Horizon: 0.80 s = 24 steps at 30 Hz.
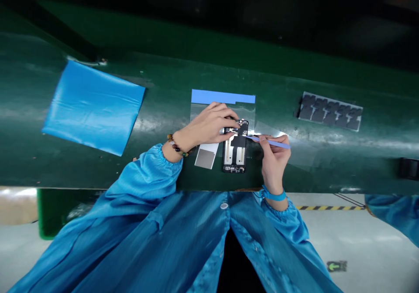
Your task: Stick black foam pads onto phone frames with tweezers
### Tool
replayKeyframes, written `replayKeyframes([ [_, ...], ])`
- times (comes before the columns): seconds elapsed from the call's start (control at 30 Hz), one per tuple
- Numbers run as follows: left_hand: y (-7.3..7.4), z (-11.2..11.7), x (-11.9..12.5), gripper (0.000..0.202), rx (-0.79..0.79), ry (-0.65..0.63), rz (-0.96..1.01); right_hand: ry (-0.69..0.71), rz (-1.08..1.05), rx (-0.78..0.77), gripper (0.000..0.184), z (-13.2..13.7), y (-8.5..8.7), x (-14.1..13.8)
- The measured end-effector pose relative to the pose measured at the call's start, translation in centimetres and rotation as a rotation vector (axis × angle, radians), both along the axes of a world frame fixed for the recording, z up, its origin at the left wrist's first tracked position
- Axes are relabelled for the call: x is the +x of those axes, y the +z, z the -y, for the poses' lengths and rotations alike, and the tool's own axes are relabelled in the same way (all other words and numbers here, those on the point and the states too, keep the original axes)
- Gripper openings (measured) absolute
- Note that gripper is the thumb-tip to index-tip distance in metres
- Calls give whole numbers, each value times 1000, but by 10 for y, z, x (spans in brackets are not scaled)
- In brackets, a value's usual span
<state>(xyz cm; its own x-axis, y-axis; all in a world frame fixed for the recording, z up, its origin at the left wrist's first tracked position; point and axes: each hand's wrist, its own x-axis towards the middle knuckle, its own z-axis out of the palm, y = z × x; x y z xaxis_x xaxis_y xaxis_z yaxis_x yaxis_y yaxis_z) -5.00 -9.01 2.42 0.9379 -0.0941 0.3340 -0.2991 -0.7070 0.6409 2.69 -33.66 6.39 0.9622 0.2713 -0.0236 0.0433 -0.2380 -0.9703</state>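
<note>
An opened phone body [234, 151] lies upright on the green bench, its black inner frame and top circuit board showing. My left hand [209, 125] rests over the phone's upper left corner, fingers curled and pressing on the board area. In my right hand [274, 158], a thin light-blue stick tool [273, 142] is pinched like a pen, its tip touching the phone's upper right edge. A small grey sheet [206, 158] lies just left of the phone, under my left wrist.
A clear sheet with a blue top strip [223, 97] lies behind the phone. A large blue sheet [93, 106] sits at the left, a liner of dark grey die-cut pads [330, 110] at the right. The bench's front edge [98, 188] runs below. Another person's blue sleeve [394, 214] shows far right.
</note>
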Motion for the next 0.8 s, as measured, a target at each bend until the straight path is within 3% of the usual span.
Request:
replayKeyframes([
  [0.37,12,9,-8,44,149,6,-49,-174,128,91,25,14,11,12],
  [0.57,23,0,-78,42,95,4,-88,-107,41,64,24,15,12,-7],
  [0.67,14,13,-108,44,127,54,-124,4,-19,35,23,14,11,-22],
  [0.8,0,40,-118,46,148,207,-88,156,47,-56,24,9,5,-39],
])
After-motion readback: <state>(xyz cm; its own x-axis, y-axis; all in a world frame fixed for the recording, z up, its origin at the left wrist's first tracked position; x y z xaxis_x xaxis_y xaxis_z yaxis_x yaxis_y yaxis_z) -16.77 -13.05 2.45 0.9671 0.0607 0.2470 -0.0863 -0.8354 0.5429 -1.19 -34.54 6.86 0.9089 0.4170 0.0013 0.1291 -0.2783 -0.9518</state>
